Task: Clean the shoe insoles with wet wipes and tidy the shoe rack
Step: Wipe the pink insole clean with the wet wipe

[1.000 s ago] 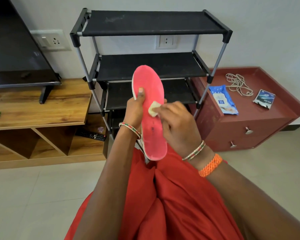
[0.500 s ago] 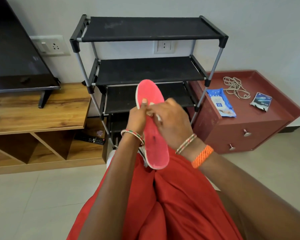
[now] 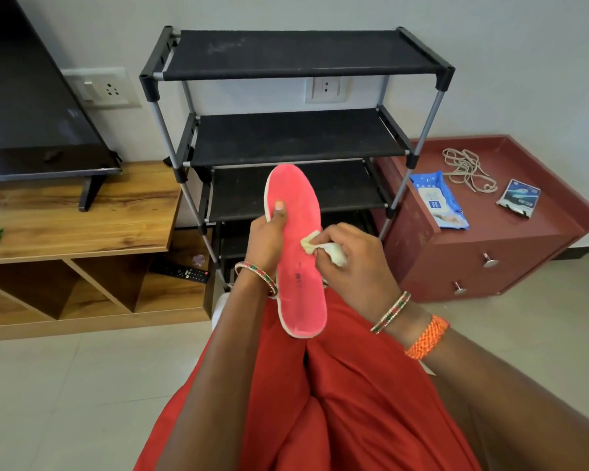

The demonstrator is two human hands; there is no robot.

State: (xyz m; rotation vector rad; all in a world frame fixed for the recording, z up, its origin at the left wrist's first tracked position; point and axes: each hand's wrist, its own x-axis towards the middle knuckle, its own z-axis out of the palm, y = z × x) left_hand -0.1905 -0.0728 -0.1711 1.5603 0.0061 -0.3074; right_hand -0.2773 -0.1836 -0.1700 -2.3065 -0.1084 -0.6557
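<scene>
A pink insole point(image 3: 298, 212) with a white edge stands upright over my lap. My left hand point(image 3: 267, 237) grips it from the left, thumb lying on its pink face. My right hand point(image 3: 352, 263) pinches a crumpled whitish wet wipe point(image 3: 323, 248) and presses it against the insole's middle right. Straight ahead against the wall stands the black shoe rack point(image 3: 296, 56), its shelves bare. A blue pack of wet wipes point(image 3: 437, 200) lies on the red cabinet to the right.
The red cabinet point(image 3: 510, 246) also carries a coil of pale laces point(image 3: 468, 168) and a small printed packet point(image 3: 519, 197). A wooden TV unit point(image 3: 79, 215) with a television point(image 3: 31, 107) is on the left, a remote point(image 3: 181, 271) on its lower shelf. My red garment covers my lap.
My right hand moved the wipe up towards the insole's top half, then back down to its middle. The view tilted slightly; my left hand kept its hold.
</scene>
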